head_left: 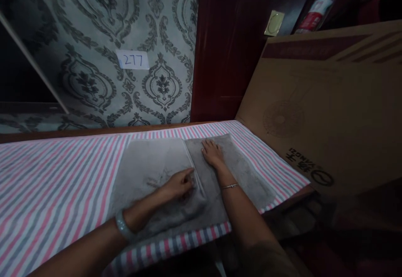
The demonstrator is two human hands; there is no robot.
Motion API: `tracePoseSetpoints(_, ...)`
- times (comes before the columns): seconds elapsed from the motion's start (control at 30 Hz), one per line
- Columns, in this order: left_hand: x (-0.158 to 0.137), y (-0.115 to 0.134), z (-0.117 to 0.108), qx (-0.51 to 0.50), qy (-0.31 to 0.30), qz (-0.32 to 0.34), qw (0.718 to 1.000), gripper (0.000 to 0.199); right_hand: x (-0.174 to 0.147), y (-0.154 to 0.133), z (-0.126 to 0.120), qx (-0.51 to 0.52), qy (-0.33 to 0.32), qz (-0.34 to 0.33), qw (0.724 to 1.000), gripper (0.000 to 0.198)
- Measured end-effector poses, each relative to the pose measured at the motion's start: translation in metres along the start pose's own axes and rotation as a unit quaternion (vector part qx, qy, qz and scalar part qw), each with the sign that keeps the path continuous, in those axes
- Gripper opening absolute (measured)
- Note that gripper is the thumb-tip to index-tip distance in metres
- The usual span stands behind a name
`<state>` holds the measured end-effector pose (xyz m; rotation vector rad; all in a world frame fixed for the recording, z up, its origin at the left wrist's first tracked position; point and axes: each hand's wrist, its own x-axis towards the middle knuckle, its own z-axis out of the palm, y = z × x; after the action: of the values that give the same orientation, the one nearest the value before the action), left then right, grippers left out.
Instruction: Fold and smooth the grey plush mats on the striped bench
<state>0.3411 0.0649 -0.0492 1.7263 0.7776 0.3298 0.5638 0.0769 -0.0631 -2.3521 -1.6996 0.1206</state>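
A grey cloth (pixel 150 155) lies on a pink, white and grey striped cover, one part of it folded over so that a raised edge runs down its middle. At that edge is my left hand (pixel 179 184), its fingers curled in and pinching the grey fabric; the fingertips are partly hidden. The cloth is wrinkled below and beside this hand. My right hand (pixel 212 153) rests flat with fingers spread on the right part of the cloth, near its far edge.
The striped cover (pixel 63 185) spreads over a table against a patterned wall. A paper marked 277 (pixel 132 59) is on the wall. To the right stands a large cardboard box (pixel 314 101), with a plastic bottle (pixel 317 11) behind its top. A dark screen (pixel 25 67) is at the left.
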Motion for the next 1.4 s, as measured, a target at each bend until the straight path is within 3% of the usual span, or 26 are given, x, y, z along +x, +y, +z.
tracePoseSetpoints(0.1, -0.018, 0.003, -0.002, 0.053, -0.051, 0.034, 0.997, 0.064, -0.001, 0.001, -0.001, 0.001, -0.001, 0.001, 1.000, 0.052)
tracePoseSetpoints(0.2, -0.054, 0.004, -0.010, 0.185, -0.003, 0.131, 0.974, 0.036, -0.001, 0.003, 0.001, 0.005, 0.001, -0.002, 1.000, 0.052)
tracePoseSetpoints(0.3, -0.097, -0.005, -0.019, 0.317, 0.059, 0.226, 0.919, 0.030, -0.001, 0.006, 0.001, 0.017, 0.012, -0.006, 1.000, 0.052)
tracePoseSetpoints(0.4, -0.132, -0.024, -0.030, 0.445, 0.114, 0.294, 0.838, 0.036, -0.001, 0.004, -0.001, 0.063, 0.019, -0.005, 0.998, 0.050)
tracePoseSetpoints(0.5, -0.152, -0.044, -0.044, 0.528, 0.157, 0.317, 0.772, 0.038, -0.009, 0.000, -0.008, 0.108, 0.013, -0.021, 0.994, 0.047)
tracePoseSetpoints(0.6, -0.162, -0.054, -0.054, 0.556, 0.193, 0.329, 0.739, 0.037, -0.037, -0.002, -0.017, 0.132, 0.002, -0.050, 0.990, 0.035)
tracePoseSetpoints(0.77, -0.171, -0.059, -0.060, 0.567, 0.215, 0.325, 0.726, 0.034, -0.121, 0.002, -0.025, 0.263, 0.061, -0.098, 0.958, 0.036)
tracePoseSetpoints(0.9, -0.174, -0.066, -0.060, 0.563, 0.230, 0.307, 0.732, 0.035, -0.168, -0.004, -0.020, 0.337, 0.030, -0.103, 0.935, 0.033)
tracePoseSetpoints(1.0, -0.175, -0.071, -0.059, 0.559, 0.232, 0.289, 0.742, 0.038, -0.178, -0.013, -0.013, 0.381, 0.030, -0.082, 0.920, 0.023)
tracePoseSetpoints(1.17, -0.181, -0.077, -0.060, 0.584, 0.217, 0.259, 0.739, 0.038, -0.178, -0.027, -0.006, 0.418, 0.088, -0.081, 0.901, 0.012)
tracePoseSetpoints(1.3, -0.188, -0.089, -0.067, 0.586, 0.228, 0.235, 0.741, 0.054, -0.189, -0.028, -0.002, 0.454, 0.144, -0.072, 0.876, 0.009)
tracePoseSetpoints(1.4, -0.193, -0.097, -0.072, 0.577, 0.232, 0.235, 0.748, 0.056, -0.199, -0.024, 0.004, 0.444, 0.140, -0.062, 0.883, 0.011)
